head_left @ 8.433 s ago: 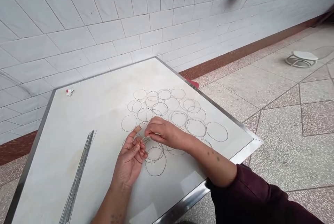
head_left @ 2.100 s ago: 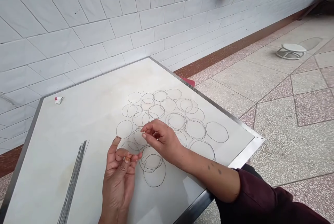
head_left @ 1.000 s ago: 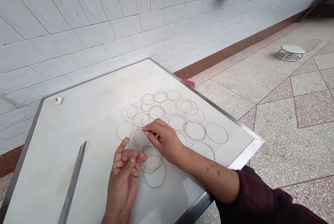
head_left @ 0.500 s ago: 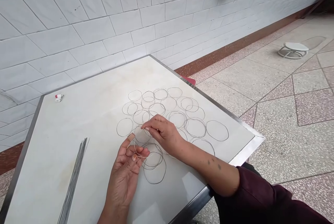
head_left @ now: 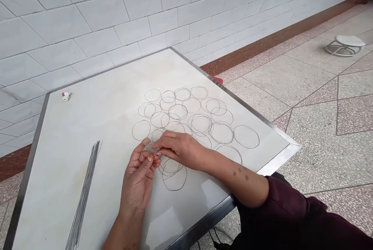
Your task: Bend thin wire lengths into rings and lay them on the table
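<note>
My left hand point(head_left: 142, 174) pinches a thin wire point(head_left: 155, 152) between thumb and fingertips, palm turned up. Close against it, my right hand point(head_left: 179, 149) is closed on the same wire with thumb and forefinger; most of the wire is hidden by the fingers. Below and behind the hands, several thin wire rings point(head_left: 186, 176) lie spread over the white tabletop point(head_left: 116, 102), many overlapping. To the left of my left hand rests a bundle of straight grey wires point(head_left: 84, 195).
Small white and red pieces point(head_left: 66, 95) sit near the table's far left corner. A white tiled wall point(head_left: 101, 13) borders the table's back edge. On the speckled floor at right stands a low round stool point(head_left: 345, 45).
My right hand has come down towards my left, and the hands now meet at the wire. The wire's open curve between them is no longer visible. The camera view has tilted down slightly.
</note>
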The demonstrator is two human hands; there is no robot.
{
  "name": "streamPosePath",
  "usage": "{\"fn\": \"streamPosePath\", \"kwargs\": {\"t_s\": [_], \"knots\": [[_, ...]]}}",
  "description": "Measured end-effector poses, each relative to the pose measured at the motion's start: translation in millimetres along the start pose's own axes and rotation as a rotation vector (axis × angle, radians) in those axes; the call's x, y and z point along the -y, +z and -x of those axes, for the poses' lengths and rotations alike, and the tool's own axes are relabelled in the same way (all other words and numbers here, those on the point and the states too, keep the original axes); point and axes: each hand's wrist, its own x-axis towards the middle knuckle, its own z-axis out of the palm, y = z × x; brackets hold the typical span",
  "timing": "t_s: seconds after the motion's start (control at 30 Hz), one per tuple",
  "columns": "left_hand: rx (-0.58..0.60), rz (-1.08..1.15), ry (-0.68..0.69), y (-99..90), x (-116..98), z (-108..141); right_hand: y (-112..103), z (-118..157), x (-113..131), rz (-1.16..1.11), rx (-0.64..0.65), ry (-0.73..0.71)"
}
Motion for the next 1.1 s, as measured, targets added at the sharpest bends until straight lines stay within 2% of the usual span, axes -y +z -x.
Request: {"fn": "streamPosePath", "kwargs": {"t_s": [0.27, 0.63, 0.9, 1.1], "knots": [[0.031, -0.035, -0.029, 0.7, -1, 3, 3, 0, -1, 0.042, -0.019, -0.047], [0.045, -0.008, 0.038, 0.2, 2, 2, 6, 2, 2, 0.034, -0.039, -0.029], [0.012, 0.062, 0.004, 3.4, 1, 2, 10, 1, 2, 0.039, -0.087, 0.062], [0.038, 0.096, -0.003, 4.1, -1, 3, 2, -2, 1, -0.141, -0.126, 0.224]]}}
